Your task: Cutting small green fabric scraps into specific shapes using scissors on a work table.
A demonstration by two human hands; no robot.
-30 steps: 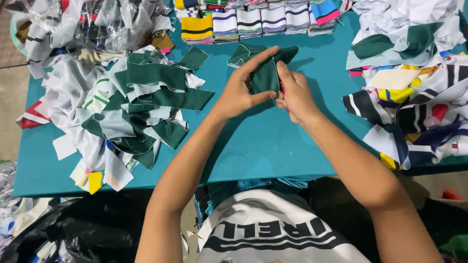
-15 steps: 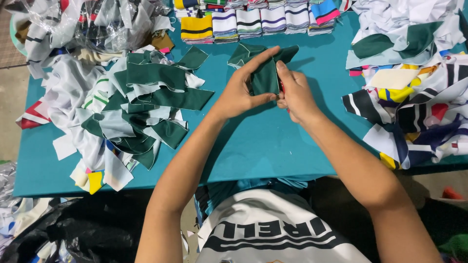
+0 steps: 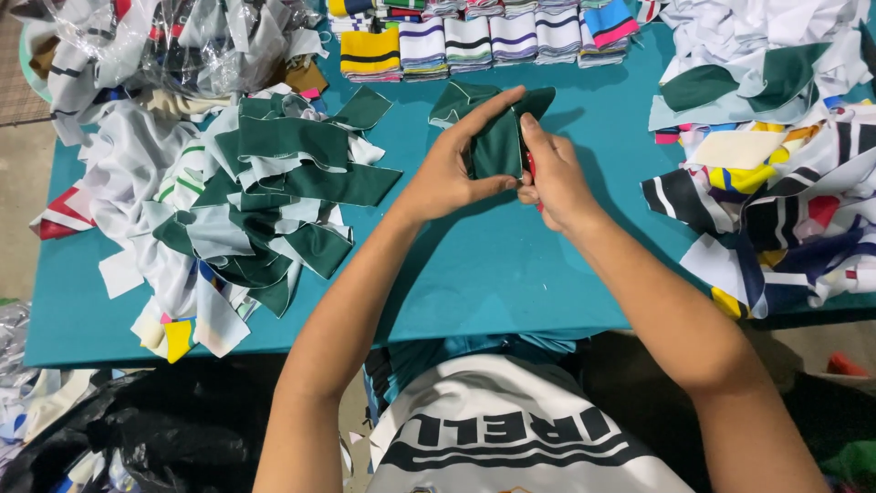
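Two hands raised together over teal table, dark green fabric piece gripped between them. Left hand closed on piece's left side, index finger stretched along its top edge, thumb pressed at lower edge. Right hand clenched on piece's right edge (small red item glimpsed in grip, kind not discernible). Piece held upright just above tabletop, near table centre. Heap of green and white offcuts seen at left; folded striped collars ranged along far edge; mixed coloured fabric pile at right.
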